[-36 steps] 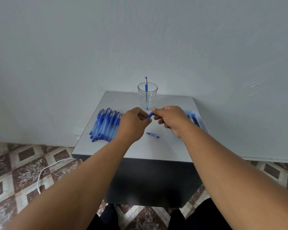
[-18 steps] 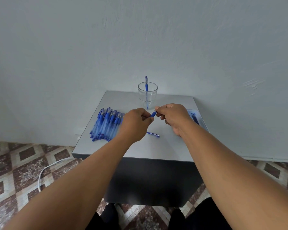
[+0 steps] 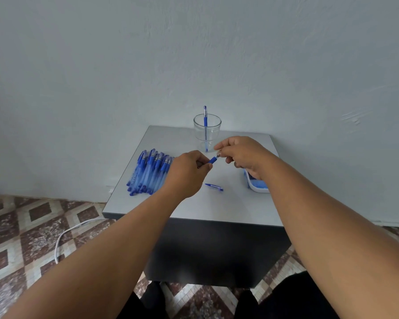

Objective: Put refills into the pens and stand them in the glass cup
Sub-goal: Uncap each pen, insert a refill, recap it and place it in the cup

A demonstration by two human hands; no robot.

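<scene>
While the left hand [image 3: 186,173] curls round a pen barrel [image 3: 212,160], only its blue end showing past the fingers, the right hand [image 3: 242,154] pinches something small and pale at that end, too small to tell whether it is the tip piece or the refill's end. Both grips are narrow and closed on the same pen, held above the middle of the tabletop [image 3: 230,203]. By my reading, the step in hand is fitting or closing this pen. Next it needs seating fully, then the loose blue cap [image 3: 214,187] lying just nearer may go on before standing it in the glass cup [image 3: 207,130] at the far edge, where one finished pen [image 3: 205,118] stands upright. A bundle of blue pens [image 3: 149,171] waits on the left; a white tray [image 3: 257,186], partly hidden by the right wrist, sits on the right.
</scene>
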